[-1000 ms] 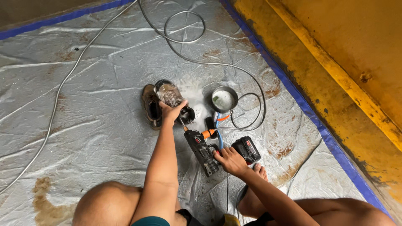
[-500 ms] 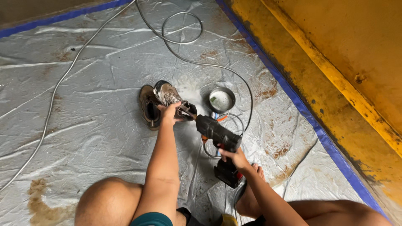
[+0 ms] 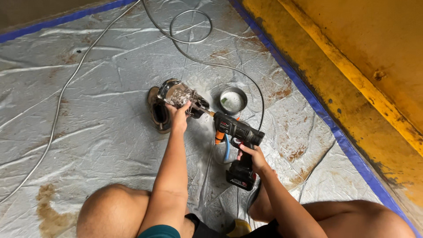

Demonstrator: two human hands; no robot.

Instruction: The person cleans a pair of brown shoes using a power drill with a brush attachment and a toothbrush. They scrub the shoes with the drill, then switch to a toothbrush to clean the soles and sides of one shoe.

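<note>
Drill bit meets the metal fitting on the plastic-sheeted floor

Left hand (image 3: 179, 115) clamps the shiny fitting (image 3: 177, 94) beside a shoe (image 3: 157, 112); right hand (image 3: 252, 154) grips the cordless drill (image 3: 237, 132) — best kept level, pressure steady.
</note>
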